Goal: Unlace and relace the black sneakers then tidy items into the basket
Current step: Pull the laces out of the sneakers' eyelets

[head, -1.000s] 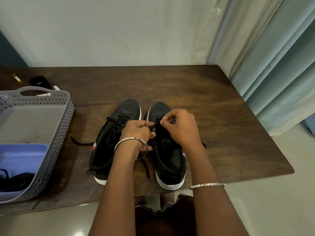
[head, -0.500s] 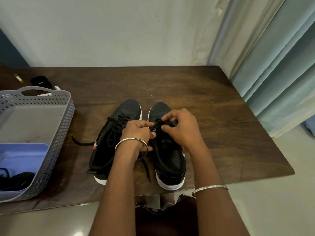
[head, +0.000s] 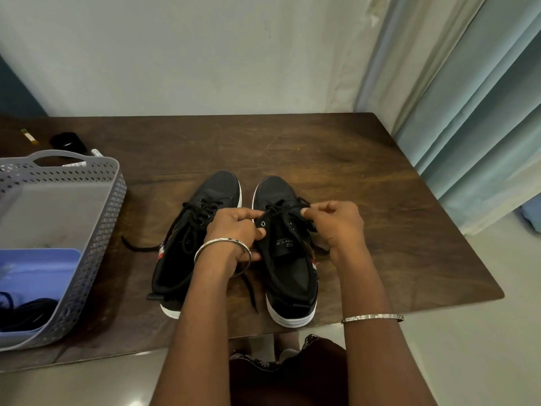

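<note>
Two black sneakers with white soles stand side by side, toes pointing away, near the front edge of the wooden table (head: pixel 366 177). The left sneaker (head: pixel 196 230) is laced, with loose lace ends trailing to its left and behind it. My left hand (head: pixel 235 230) grips the left eyelet flap of the right sneaker (head: pixel 288 259). My right hand (head: pixel 336 222) pinches the black lace (head: pixel 282 209), which stretches taut across the lower eyelets. The grey perforated basket (head: pixel 96 230) sits at the left.
Inside the basket lie a blue tray (head: pixel 35 273) and black cords (head: pixel 26 312). Behind it on the table are a small black object (head: pixel 68 142), a marker (head: pixel 96 153) and a yellow slip (head: pixel 28 136). Curtains hang at the right, a wall behind.
My right hand has moved right, away from the tongue, drawing the lace out across the right sneaker. My left hand stays on the eyelet flap.
</note>
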### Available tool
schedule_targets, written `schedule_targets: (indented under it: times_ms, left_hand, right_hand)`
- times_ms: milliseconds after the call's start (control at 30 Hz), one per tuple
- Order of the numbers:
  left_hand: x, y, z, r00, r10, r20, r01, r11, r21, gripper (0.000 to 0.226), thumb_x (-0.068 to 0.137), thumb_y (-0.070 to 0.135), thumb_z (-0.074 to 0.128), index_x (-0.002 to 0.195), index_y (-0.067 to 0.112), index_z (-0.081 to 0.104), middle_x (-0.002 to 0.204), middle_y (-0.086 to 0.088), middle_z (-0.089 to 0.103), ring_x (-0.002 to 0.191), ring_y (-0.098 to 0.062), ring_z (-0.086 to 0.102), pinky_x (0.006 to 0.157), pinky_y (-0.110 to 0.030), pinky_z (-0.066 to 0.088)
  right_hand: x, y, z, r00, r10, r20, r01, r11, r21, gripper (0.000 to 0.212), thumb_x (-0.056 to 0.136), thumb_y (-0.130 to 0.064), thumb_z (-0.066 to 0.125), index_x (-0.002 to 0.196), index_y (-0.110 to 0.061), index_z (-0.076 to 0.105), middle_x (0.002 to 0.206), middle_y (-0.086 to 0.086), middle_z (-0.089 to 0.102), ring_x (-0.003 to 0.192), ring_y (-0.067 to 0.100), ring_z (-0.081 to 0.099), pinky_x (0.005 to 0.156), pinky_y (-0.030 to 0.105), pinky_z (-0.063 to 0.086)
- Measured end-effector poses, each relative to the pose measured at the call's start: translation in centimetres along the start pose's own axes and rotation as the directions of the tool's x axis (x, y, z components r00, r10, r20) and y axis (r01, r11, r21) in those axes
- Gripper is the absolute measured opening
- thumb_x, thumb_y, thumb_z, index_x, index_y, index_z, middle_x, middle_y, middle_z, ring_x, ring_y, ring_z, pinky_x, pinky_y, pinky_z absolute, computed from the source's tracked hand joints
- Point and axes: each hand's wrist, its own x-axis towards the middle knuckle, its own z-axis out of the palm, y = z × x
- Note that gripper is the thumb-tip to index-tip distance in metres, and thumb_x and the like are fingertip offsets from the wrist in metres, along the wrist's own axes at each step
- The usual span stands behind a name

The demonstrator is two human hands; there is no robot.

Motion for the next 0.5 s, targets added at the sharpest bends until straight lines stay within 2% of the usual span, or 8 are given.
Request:
schedule_targets:
  times_ms: [100, 167, 200, 267, 367, 500]
  left_hand:
    - [0.1, 0.0, 0.0, 1.000, -0.004, 0.003, 0.004, 1.000, 0.004, 0.032, 0.090, -0.003, 0.066, 0.104, 0.024, 0.076, 0.105, -0.007, 0.074, 0.091, -0.025, 0.073, 0.054, -0.029, 0.059]
    - [0.2, 0.0, 0.0, 1.000, -0.008, 0.006, 0.008, 1.000, 0.013, 0.032, 0.090, -0.003, 0.066, 0.105, 0.024, 0.075, 0.105, -0.007, 0.074, 0.091, -0.026, 0.073, 0.054, -0.029, 0.058]
    - [0.2, -0.1, 0.0, 1.000, -0.009, 0.006, 0.009, 1.000, 0.018, 0.032, 0.090, -0.002, 0.066, 0.105, 0.025, 0.075, 0.105, -0.008, 0.073, 0.091, -0.026, 0.073, 0.056, -0.030, 0.059]
    - [0.3, -0.1, 0.0, 1.000, -0.005, 0.003, 0.005, 1.000, 0.029, 0.032, 0.090, -0.002, 0.067, 0.104, 0.026, 0.075, 0.104, -0.008, 0.074, 0.091, -0.026, 0.073, 0.061, -0.033, 0.061]
    - [0.5, -0.3, 0.0, 1.000, 0.001, -0.007, 0.000, 0.999, 0.032, 0.033, 0.089, -0.001, 0.068, 0.104, 0.026, 0.076, 0.103, -0.008, 0.074, 0.090, -0.026, 0.074, 0.068, -0.038, 0.063]
    - [0.5, -0.4, -0.1, 1.000, 0.005, -0.005, -0.004, 1.000, 0.026, 0.033, 0.089, -0.002, 0.067, 0.102, 0.026, 0.076, 0.103, -0.007, 0.074, 0.090, -0.025, 0.073, 0.068, -0.038, 0.063]
  right_hand:
    - [-0.2, -0.5, 0.0, 0.977, -0.194, 0.090, 0.201, 0.976, -0.077, 0.031, 0.080, -0.020, 0.083, 0.107, -0.028, 0.071, 0.103, -0.007, 0.067, 0.096, 0.007, 0.065, 0.087, 0.034, 0.058]
    - [-0.7, -1.0, 0.5, 0.923, -0.343, 0.173, 0.376, 0.900, -0.222, 0.027, 0.081, -0.023, 0.083, 0.105, -0.030, 0.073, 0.109, -0.007, 0.061, 0.099, 0.004, 0.059, 0.078, 0.018, 0.048]
    - [-0.9, -1.1, 0.8, 0.897, -0.388, 0.210, 0.437, 0.847, -0.303, 0.025, 0.081, -0.024, 0.083, 0.104, -0.031, 0.074, 0.109, -0.008, 0.058, 0.098, 0.003, 0.056, 0.074, 0.015, 0.041]
    - [-1.2, -1.1, 1.4, 0.873, -0.423, 0.240, 0.487, 0.775, -0.404, 0.026, 0.082, -0.026, 0.082, 0.107, -0.031, 0.074, 0.109, -0.008, 0.053, 0.096, 0.002, 0.050, 0.072, 0.017, 0.036]
    - [-1.6, -1.1, 2.0, 0.868, -0.444, 0.222, 0.494, 0.729, -0.474, 0.027, 0.085, -0.029, 0.080, 0.110, -0.032, 0.072, 0.111, -0.008, 0.054, 0.099, 0.006, 0.054, 0.078, 0.024, 0.040]
    - [-2.0, -1.4, 2.5, 0.850, -0.487, 0.200, 0.509, 0.662, -0.550, 0.010, 0.088, -0.031, 0.077, 0.097, -0.030, 0.076, 0.104, -0.008, 0.058, 0.091, 0.011, 0.059, 0.071, 0.028, 0.043]
